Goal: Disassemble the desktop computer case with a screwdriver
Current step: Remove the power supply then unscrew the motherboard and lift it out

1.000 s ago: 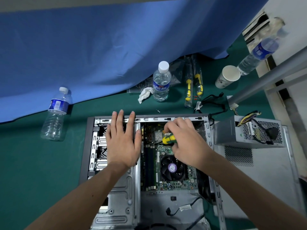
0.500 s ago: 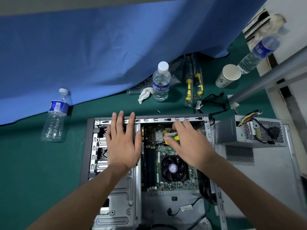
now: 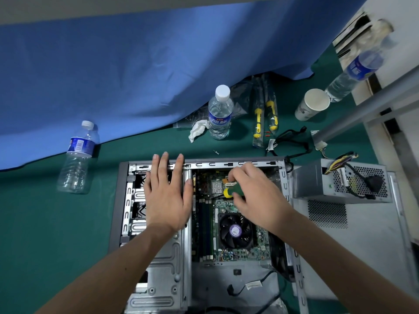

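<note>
three water bottles (image 3: 220, 113), (image 3: 78, 158), (image 3: 353, 74), one paper cup (image 3: 311, 104), two packaged yellow screwdrivers (image 3: 258, 123), (image 3: 272, 116), one computer case (image 3: 158, 268), one power supply (image 3: 340, 181), one crumpled tissue (image 3: 197, 130).

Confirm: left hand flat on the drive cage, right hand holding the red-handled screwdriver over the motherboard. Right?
Not quite. In the head view the screwdriver has a green and yellow handle, not red. The rest holds: the left hand lies flat on the drive cage, and the right hand grips the tool over the motherboard.
</note>
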`<state>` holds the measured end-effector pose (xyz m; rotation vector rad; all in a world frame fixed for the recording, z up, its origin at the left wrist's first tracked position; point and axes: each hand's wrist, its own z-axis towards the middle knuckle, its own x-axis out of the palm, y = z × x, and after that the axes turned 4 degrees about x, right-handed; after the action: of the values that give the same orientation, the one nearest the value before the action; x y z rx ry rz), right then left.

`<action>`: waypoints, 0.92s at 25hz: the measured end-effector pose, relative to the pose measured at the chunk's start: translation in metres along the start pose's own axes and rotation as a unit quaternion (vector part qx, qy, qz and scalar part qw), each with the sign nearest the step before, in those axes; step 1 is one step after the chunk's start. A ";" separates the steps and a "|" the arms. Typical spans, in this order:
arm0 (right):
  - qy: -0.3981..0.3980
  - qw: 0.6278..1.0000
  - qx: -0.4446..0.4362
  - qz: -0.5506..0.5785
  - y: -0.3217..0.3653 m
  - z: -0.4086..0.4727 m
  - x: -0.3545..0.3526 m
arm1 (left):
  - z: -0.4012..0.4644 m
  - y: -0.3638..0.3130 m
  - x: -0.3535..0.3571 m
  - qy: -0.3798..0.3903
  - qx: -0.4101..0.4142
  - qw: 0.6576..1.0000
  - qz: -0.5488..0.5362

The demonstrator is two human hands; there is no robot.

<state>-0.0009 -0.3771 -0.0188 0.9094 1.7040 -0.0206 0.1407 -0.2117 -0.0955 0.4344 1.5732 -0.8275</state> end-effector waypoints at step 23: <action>0.034 0.999 -0.009 0.004 -0.025 -0.016 0.005 | -0.001 -0.002 -0.004 0.007 -0.007 1.000 -0.011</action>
<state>-0.0285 -0.3847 -0.0283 0.9120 1.7600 0.0320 0.1395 -0.2119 -0.0908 0.4153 1.5978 -0.8312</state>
